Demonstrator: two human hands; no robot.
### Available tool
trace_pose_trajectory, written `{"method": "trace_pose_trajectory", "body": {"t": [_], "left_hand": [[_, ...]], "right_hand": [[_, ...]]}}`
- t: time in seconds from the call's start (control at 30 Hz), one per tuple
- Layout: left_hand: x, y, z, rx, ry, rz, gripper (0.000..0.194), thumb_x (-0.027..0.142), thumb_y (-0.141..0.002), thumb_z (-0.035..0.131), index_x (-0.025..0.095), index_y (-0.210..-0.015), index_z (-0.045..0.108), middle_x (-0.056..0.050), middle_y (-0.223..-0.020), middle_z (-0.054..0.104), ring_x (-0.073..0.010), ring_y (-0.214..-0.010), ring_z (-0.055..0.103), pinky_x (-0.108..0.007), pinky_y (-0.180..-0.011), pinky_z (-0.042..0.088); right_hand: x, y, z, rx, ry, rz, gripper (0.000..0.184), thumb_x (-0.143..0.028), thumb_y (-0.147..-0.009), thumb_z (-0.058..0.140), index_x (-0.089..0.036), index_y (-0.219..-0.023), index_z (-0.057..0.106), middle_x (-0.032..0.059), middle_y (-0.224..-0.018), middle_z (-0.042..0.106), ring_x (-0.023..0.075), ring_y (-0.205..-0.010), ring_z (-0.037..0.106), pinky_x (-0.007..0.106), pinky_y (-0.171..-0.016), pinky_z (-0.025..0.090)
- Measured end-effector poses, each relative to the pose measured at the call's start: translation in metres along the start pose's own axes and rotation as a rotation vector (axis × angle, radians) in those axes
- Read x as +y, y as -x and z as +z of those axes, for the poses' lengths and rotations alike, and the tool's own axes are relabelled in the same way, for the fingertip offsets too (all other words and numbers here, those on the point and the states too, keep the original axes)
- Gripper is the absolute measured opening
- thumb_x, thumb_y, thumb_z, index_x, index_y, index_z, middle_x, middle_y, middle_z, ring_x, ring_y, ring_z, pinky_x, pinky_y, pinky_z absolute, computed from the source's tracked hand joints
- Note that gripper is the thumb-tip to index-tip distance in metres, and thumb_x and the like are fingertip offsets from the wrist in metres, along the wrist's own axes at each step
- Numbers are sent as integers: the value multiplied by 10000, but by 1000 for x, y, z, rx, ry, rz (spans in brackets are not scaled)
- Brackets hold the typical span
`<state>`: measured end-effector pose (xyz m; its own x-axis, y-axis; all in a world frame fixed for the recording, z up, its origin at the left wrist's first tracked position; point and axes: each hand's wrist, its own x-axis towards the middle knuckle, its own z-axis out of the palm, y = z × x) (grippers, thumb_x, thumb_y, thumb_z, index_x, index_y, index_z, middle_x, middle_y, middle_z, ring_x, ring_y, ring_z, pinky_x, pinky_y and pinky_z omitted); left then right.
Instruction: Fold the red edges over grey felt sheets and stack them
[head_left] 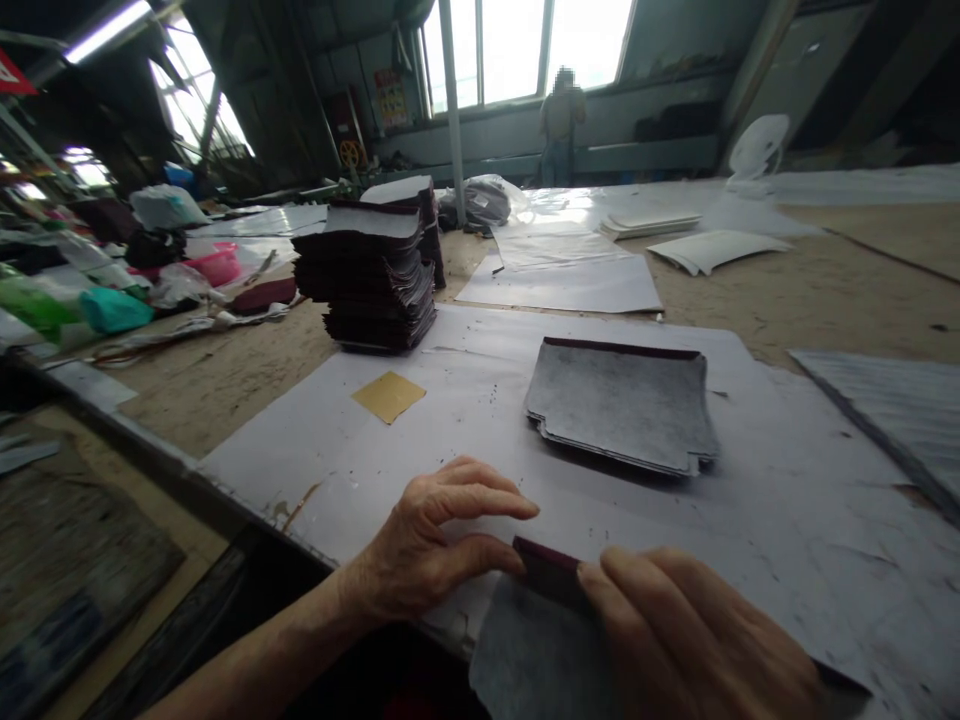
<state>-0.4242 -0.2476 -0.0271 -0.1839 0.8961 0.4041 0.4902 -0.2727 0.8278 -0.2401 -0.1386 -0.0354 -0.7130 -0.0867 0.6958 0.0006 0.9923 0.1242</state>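
A grey piece of backed sheet material [540, 640] lies at the table's near edge, its dark maroon strip [547, 562] folded over along the far side. My right hand [697, 630] is closed over that folded edge, fingertips pressing on the strip. At the strip's left corner, the thumb tip of my left hand [450, 535] touches or nearly touches it; the other fingers stretch out above the table, apart from the thumb. Beyond my hands rests a small stack of similar grey pieces [622, 405] with a maroon edge. The near part of the held piece is cut off by the frame.
A tall stack of dark maroon pieces [375, 280] stands at the back left. A yellowish square [389, 397] lies on the white sheet [465, 400] covering the table. Right of it is ridged grey material [892, 410]. Far back, a person [561, 125] stands by the windows.
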Motion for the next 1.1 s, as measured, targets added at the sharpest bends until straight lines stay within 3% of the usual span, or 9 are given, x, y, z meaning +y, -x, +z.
{"method": "trace_pose_trajectory", "body": {"t": [0.1,0.23,0.3,0.43,0.57,0.77,0.93,1.1], "left_hand": [[0,-8,6,-30,-8,-100,194,153,-745,637,174,-931,688,-51,-894,656,-154,-842,586,-273,-777,468],[3,-25,17,-11,79,-433,118,202,-745,596,141,-744,697,1,-629,608,-96,-588,511,-200,-567,395],[4,-31,20,31,147,-557,144,244,-712,612,117,-692,677,20,-544,539,-72,-510,427,-186,-492,321],[2,-34,21,82,270,-615,187,282,-672,625,96,-656,643,28,-512,481,-62,-488,387,-178,-469,283],[2,-32,22,67,205,-609,205,292,-691,609,96,-638,638,26,-508,469,-65,-488,375,-183,-460,271],[3,-30,22,-54,185,-497,212,295,-731,594,100,-700,672,6,-565,530,-89,-551,421,-203,-535,341],[0,-28,18,-55,129,-387,172,253,-761,585,111,-719,673,-12,-625,594,-114,-605,498,-216,-587,402],[-1,-28,20,-11,-24,-143,112,136,-769,563,127,-730,668,-11,-655,625,-106,-615,544,-201,-605,422]], "right_hand": [[6,-1,9,29,-192,228,132,-59,-823,463,-152,-818,557,35,-736,541,138,-660,523,276,-606,430],[14,-6,15,46,-255,487,116,-159,-860,472,-176,-762,532,7,-715,521,108,-640,531,224,-588,435],[17,-8,16,116,-192,538,121,-169,-871,454,-177,-812,559,12,-756,545,110,-668,550,221,-618,447],[17,-9,16,169,-152,480,112,-163,-859,473,-173,-854,585,23,-801,575,117,-708,574,215,-643,465],[13,-14,16,182,-209,384,125,-117,-833,495,-165,-864,607,31,-790,589,121,-704,572,221,-640,470],[13,-26,18,157,-162,217,176,-29,-792,473,-89,-863,622,83,-753,626,152,-675,596,245,-601,499],[14,-30,21,119,-208,235,198,-35,-801,452,-89,-871,629,85,-759,636,155,-676,607,251,-605,516],[11,-29,23,120,-271,305,190,-49,-818,447,-117,-802,625,54,-709,621,126,-625,589,216,-573,489]]}}
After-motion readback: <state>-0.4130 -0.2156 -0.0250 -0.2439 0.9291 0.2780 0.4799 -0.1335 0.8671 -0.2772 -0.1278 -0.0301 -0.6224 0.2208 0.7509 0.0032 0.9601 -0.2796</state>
